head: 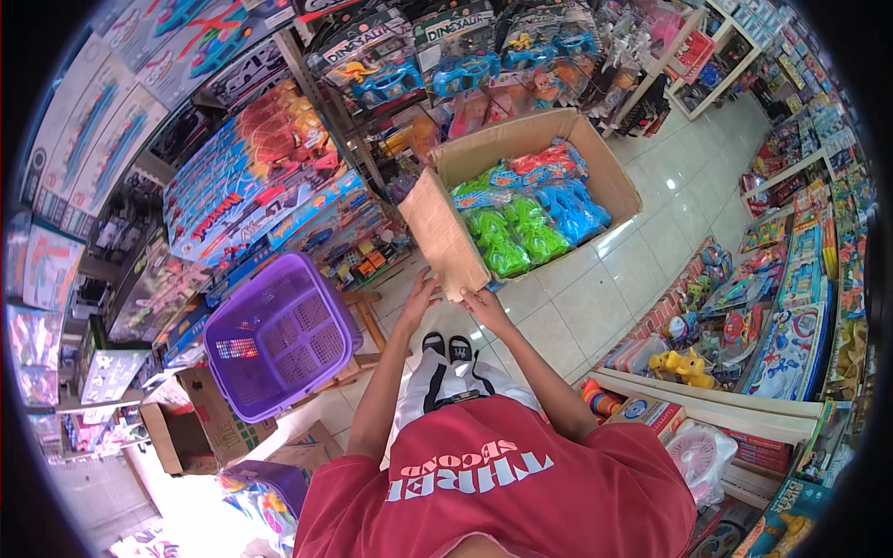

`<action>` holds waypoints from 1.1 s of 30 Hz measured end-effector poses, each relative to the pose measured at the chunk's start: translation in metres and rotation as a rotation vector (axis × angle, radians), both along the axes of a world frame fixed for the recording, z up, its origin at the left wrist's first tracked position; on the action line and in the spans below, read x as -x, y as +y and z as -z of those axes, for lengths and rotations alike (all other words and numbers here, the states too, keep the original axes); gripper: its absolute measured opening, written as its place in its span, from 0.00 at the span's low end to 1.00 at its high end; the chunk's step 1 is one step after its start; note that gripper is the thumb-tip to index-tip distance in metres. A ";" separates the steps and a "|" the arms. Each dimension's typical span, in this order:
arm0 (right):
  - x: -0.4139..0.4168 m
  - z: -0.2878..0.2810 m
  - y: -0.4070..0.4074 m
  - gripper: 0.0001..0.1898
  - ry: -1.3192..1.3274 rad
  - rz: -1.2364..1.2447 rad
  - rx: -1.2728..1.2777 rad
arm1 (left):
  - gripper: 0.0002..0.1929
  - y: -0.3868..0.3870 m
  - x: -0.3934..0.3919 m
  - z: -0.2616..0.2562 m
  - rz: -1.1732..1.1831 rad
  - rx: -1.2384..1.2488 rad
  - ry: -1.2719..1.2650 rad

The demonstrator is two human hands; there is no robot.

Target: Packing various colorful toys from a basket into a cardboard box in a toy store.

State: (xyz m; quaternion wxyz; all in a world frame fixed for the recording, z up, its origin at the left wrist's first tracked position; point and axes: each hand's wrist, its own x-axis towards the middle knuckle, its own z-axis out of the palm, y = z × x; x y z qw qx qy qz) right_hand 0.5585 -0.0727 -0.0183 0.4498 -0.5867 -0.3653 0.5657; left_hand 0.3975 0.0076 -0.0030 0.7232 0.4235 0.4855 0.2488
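A cardboard carton (pixel 623 183) stands before me with its top open and its near flap (pixel 446 230) folded outward. In it lie bagged plastic toys: green ones (pixel 520 240), blue ones (pixel 572 209) and red ones (pixel 548 162). My right hand (pixel 486 310) pinches the flap's lower corner between thumb and fingers. Beside the flap's left edge is my left hand (pixel 418 303), fingers apart and holding nothing; whether the fingertips touch the cardboard is unclear.
A purple plastic basket (pixel 282 338) rests on a wooden stool (pixel 370 324) to my left. Large toy boxes (pixel 258 174) fill the left shelves. Packaged dinosaur toys (pixel 457 56) hang behind the carton. A low shelf rail (pixel 704 394) with toys borders the tiled floor (pixel 593 300) on my right.
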 end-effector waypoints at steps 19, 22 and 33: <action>-0.001 -0.107 -0.001 0.45 0.817 0.112 -0.184 | 0.21 0.054 -0.042 -0.125 0.324 -1.053 0.063; -0.004 -0.116 -0.006 0.35 0.766 0.168 -0.191 | 0.19 0.058 -0.053 -0.109 0.409 -1.112 0.121; -0.017 -0.135 -0.006 0.21 0.273 0.230 0.044 | 0.18 0.071 -0.047 -0.099 0.554 -1.247 0.197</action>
